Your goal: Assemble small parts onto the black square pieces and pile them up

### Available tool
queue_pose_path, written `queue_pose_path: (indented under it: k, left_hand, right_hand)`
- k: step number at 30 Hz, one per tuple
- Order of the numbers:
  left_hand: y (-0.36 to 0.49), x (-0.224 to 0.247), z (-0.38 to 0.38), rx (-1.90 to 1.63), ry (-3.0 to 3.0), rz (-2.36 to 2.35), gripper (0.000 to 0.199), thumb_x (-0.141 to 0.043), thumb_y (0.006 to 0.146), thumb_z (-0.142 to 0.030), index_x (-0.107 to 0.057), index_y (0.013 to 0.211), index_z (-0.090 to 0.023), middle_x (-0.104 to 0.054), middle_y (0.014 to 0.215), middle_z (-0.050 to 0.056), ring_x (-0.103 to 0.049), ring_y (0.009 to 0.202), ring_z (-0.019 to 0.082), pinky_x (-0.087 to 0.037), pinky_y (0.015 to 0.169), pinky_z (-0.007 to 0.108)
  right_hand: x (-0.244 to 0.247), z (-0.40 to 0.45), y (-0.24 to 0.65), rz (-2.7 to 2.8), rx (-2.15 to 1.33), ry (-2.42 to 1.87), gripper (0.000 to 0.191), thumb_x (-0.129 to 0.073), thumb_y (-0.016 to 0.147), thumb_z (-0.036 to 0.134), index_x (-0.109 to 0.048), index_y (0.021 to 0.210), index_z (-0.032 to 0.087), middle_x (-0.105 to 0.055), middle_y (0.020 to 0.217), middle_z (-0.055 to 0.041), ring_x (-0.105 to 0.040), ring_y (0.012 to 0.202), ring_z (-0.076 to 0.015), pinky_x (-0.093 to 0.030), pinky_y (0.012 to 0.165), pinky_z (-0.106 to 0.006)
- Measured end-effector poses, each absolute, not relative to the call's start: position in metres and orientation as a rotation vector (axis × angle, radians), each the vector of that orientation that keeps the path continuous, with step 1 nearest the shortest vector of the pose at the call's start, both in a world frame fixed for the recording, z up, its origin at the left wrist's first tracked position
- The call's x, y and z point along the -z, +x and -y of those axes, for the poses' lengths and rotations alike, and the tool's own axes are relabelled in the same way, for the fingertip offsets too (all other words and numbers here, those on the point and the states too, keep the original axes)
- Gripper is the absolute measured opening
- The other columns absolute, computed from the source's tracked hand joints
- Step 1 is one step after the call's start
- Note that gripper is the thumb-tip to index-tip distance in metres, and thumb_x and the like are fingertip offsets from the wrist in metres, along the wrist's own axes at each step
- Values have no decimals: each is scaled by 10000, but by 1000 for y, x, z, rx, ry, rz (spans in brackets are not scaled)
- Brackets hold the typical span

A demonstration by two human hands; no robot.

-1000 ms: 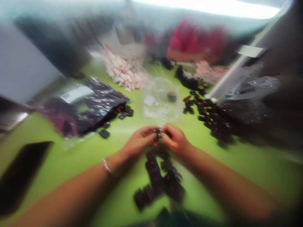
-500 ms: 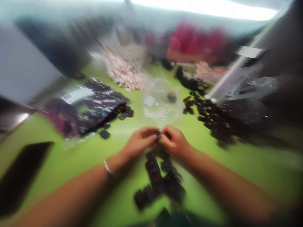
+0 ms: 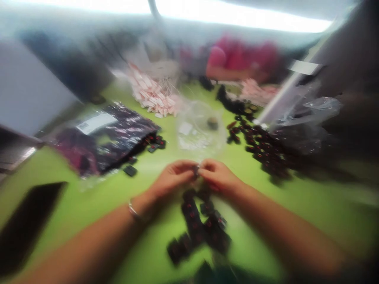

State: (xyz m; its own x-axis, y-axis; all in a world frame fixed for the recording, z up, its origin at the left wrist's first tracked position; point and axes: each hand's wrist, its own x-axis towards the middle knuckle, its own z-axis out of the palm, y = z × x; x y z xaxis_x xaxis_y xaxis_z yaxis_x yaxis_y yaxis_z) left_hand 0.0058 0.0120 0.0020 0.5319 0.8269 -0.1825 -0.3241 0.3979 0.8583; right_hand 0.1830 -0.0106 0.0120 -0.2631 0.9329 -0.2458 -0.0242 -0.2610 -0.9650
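Note:
My left hand (image 3: 177, 174), with a bracelet at the wrist, pinches a small dark part (image 3: 196, 169) between thumb and fingers. From the other side my right hand (image 3: 217, 174) meets it, its fingertips pressed together at the same spot; what they hold is too small to make out. Below both hands lies a loose group of black square parts (image 3: 197, 228) with red marks. Just beyond them rests a clear plastic bag (image 3: 204, 136) with small white pieces and a dark round thing inside.
To the left lies a clear bag of dark parts (image 3: 118, 134); a black slab (image 3: 29, 221) is nearer. On the right, black parts (image 3: 263, 150) are heaped beside crumpled plastic (image 3: 316, 114). Pale pink pieces (image 3: 156, 98) are piled behind. A person in a pink top (image 3: 231, 59) sits across.
My right fingers have closed in against the small part and shifted slightly left. The whole view has tilted a little; the things on the table stay where they were.

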Motion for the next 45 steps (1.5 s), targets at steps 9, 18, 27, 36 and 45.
queue_pose_path:
  k: [9, 18, 27, 36, 45]
  left_hand:
    - [9, 2, -12, -864, 938, -761, 324, -767, 706, -238, -688, 1015, -185, -725, 849, 45, -635, 626, 114, -490, 571, 211]
    - [9, 2, -12, -862, 1082, -802, 292, -762, 709, -244, -682, 979, -170, -733, 902, 61, -665, 721, 154, -534, 670, 267]
    - [12, 2, -10, -892, 1137, -807, 251, -764, 703, -233, -652, 912, -150, -715, 807, 34, -648, 647, 133, -527, 639, 259]
    - [16, 3, -11, -926, 1156, -867, 271, -774, 688, -254, -680, 917, -144, -713, 794, 40, -644, 665, 141, -516, 652, 260]
    - [11, 2, -15, -843, 990, -742, 274, -766, 710, -242, -667, 954, -164, -710, 783, 33, -652, 654, 125, -520, 619, 235]
  right_hand:
    - [-17, 15, 177, 1150, -1479, -1278, 198, -637, 754, 359, -585, 772, 169, -467, 455, 84, -395, 348, -50, -302, 312, -156]
    - [-22, 16, 178, 1157, -1506, -1304, 175, -613, 753, 320, -536, 692, 176, -473, 419, 87, -404, 312, -50, -308, 297, -151]
    - [-18, 16, 176, 1245, -1454, -1357, 133, -555, 760, 288, -468, 702, 206, -430, 407, 108, -385, 293, -68, -288, 287, -174]
    - [-11, 10, 170, 1436, -988, -1410, 137, -544, 709, 211, -468, 597, 190, -492, 549, 50, -439, 518, -80, -376, 478, -200]
    - [-17, 16, 174, 1101, -1499, -1286, 197, -586, 764, 352, -481, 695, 201, -447, 418, 99, -356, 295, -55, -264, 283, -168]
